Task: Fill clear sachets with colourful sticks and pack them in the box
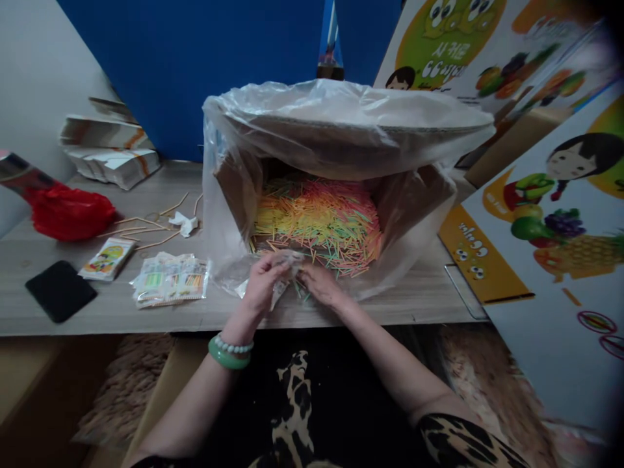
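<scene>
A cardboard box (234, 195) lined with clear plastic lies with its open side toward me, full of thin pink, yellow and green sticks (316, 221). At its front edge, my left hand (262, 281) is closed on a small clear plastic bag (291, 260). My right hand (319, 283) meets it from the other side, fingers curled around a few thin coloured sticks (298, 289). Exactly how the sticks sit against the bag is blurred. Several flat clear packets (168, 279) of coloured sticks lie to the left of the box.
Left on the table (112, 318) are a black pad (61, 291), a small printed pack (107, 259), loose tan sticks (146, 227), crumpled white paper (184, 223) and a red plastic bag (71, 211). Stacked flat cartons (110, 153) stand behind. Large printed boxes (575, 214) crowd the right.
</scene>
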Action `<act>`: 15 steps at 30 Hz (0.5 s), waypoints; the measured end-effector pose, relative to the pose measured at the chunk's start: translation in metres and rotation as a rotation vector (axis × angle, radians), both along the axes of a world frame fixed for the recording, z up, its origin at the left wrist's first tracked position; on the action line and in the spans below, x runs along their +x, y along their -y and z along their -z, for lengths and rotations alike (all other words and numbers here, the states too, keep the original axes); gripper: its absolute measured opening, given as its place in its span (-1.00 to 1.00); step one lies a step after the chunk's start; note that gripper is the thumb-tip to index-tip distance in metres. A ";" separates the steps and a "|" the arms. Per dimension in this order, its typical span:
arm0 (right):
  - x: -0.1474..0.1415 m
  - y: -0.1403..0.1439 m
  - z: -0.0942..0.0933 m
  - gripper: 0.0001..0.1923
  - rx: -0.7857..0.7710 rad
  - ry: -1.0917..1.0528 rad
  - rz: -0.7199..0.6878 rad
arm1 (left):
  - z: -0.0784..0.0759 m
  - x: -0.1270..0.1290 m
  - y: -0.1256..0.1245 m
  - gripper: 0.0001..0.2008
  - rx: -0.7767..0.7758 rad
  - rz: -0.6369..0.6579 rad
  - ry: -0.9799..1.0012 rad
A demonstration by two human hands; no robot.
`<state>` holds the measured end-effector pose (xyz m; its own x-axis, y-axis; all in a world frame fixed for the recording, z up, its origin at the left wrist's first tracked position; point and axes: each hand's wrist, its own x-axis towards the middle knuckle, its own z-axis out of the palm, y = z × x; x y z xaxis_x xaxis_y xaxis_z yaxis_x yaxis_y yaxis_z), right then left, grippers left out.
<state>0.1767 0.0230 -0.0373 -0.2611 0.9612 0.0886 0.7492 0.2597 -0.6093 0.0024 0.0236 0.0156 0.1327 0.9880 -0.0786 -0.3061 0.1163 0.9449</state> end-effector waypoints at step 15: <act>-0.044 -0.002 -0.042 -0.70 -0.467 0.465 0.083 | 0.012 -0.030 0.027 -0.79 -0.262 0.225 -0.147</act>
<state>0.1330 0.0254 0.0046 -0.0953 0.8896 -0.4466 0.9675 -0.0228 -0.2520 -0.0276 -0.0030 0.0032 0.3129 0.8793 -0.3590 -0.1086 0.4086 0.9062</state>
